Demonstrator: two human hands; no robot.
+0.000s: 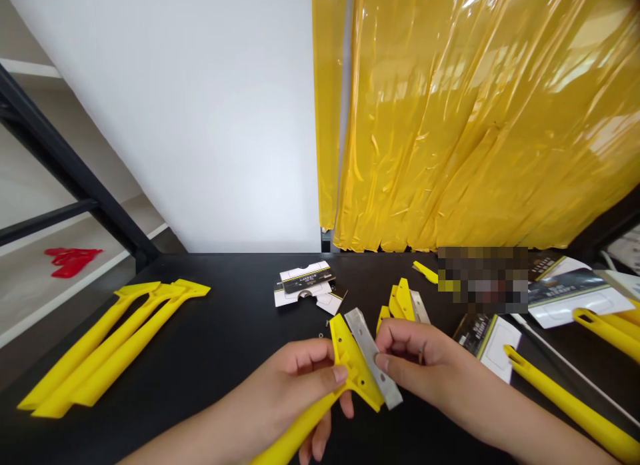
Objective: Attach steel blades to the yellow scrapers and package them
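Note:
My left hand (297,385) is closed round a yellow plastic scraper handle (356,361), its wide, holed head tilted up towards the right. Pinched in my right hand (425,358) is a grey metal blade strip (367,348) with holes in it. The strip lies along the edge of the scraper head; whether the two touch I cannot tell. Just beyond my right hand, yellow scraper head pieces (401,299) lie on the black table with another metal strip (420,308). A few tiny metal bits (321,335) rest near the scraper head.
Three yellow scraper handles (120,338) lie side by side at left. Printed cards (305,285) sit at the middle back. More cards (575,298), yellow handles (570,401) and a white cable (585,371) are at right. Yellow film (480,118) hangs behind the table.

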